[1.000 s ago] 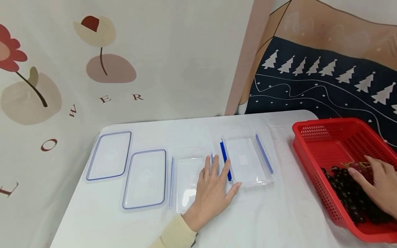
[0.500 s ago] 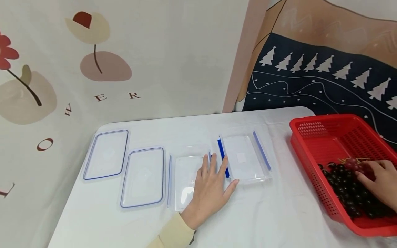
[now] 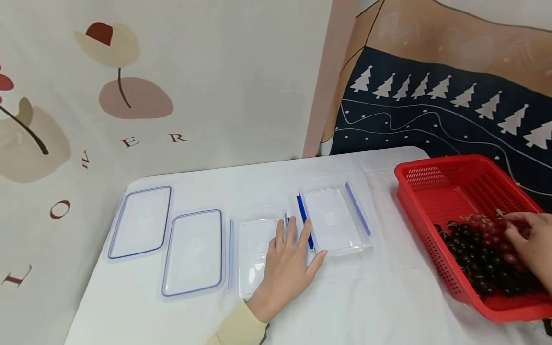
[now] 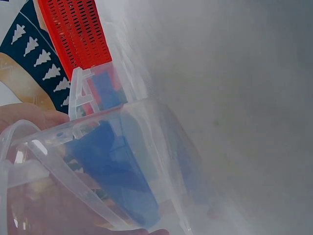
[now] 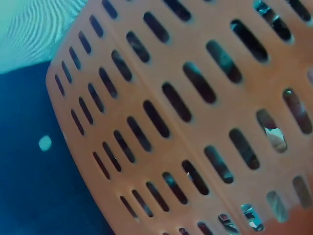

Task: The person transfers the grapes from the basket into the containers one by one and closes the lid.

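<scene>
My left hand (image 3: pixel 286 268) lies with straight, spread fingers over the right side of a clear plastic food container (image 3: pixel 254 244). In the left wrist view, this container's wall and blue clip (image 4: pixel 112 171) stand in front of part of the hand. Inside the red basket (image 3: pixel 444 206), thumb and fingers of my right hand (image 3: pixel 536 239) pinch the top of a bunch of red grapes (image 3: pixel 489 232) near its stem. Black grapes (image 3: pixel 483 270) lie beside and under that bunch. Only the basket's slotted wall (image 5: pixel 146 88) shows in the right wrist view, hiding the right hand's fingers.
A second clear container (image 3: pixel 334 223) with blue side clips stands between the left hand and the basket. Two clear lids with blue seals, one nearer (image 3: pixel 194 254) and one farther (image 3: pixel 140 223), lie at the left. Patterned curtains (image 3: pixel 215 72) border the white table.
My right hand has gone from reaching over the red grapes to pinching them, and more of the bunch shows now. The left hand stays on the container while the head view shifts slightly.
</scene>
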The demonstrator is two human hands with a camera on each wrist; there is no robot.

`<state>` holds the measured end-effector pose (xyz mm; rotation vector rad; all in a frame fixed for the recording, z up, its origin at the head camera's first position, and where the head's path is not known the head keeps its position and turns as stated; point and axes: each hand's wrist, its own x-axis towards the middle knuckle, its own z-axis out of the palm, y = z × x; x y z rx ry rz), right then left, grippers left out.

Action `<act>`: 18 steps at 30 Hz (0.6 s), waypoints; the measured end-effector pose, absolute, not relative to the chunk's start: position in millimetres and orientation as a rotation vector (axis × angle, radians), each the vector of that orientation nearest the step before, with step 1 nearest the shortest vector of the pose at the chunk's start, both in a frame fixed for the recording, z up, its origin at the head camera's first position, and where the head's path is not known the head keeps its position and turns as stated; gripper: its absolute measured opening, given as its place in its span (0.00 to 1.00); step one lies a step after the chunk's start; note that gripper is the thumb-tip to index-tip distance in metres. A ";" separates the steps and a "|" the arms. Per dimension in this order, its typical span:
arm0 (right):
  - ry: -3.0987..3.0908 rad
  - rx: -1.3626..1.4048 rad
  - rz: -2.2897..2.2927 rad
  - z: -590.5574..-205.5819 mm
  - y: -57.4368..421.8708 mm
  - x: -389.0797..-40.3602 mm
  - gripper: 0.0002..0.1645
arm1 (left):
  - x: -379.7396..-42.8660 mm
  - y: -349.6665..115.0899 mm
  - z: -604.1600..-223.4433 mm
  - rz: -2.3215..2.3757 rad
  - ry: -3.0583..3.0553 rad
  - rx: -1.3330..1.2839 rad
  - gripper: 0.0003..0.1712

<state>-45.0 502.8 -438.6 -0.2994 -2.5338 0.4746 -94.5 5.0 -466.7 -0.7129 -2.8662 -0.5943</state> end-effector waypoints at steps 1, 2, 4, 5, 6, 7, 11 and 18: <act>-2.504 -0.300 0.493 -437.5 502.1 -45.6 0.13 | -94.4 4.8 -467.0 -0.599 -2.858 -0.713 0.45; -2.474 -0.293 0.511 -436.6 501.6 -46.0 0.13 | -94.5 4.7 -467.4 -0.599 -2.851 -0.712 0.45; -2.418 -0.286 0.555 -434.8 500.3 -46.3 0.14 | -94.4 4.6 -467.8 -0.603 -2.838 -0.712 0.44; -2.388 -0.284 0.579 -434.0 499.5 -46.3 0.14 | -94.4 4.6 -468.0 -0.607 -2.833 -0.714 0.44; -2.368 -0.291 0.591 -433.2 498.1 -45.7 0.15 | -94.4 4.7 -468.1 -0.611 -2.829 -0.715 0.44; -2.350 -0.294 0.610 -432.4 496.8 -44.6 0.15 | -94.2 4.7 -468.3 -0.614 -2.826 -0.717 0.44; -2.294 -0.300 0.652 -429.3 489.8 -38.2 0.15 | -92.4 3.5 -468.3 -0.622 -2.842 -0.722 0.44; -2.175 -0.273 0.691 -419.2 478.6 -33.5 0.16 | -91.4 2.9 -469.1 -0.652 -2.843 -0.723 0.43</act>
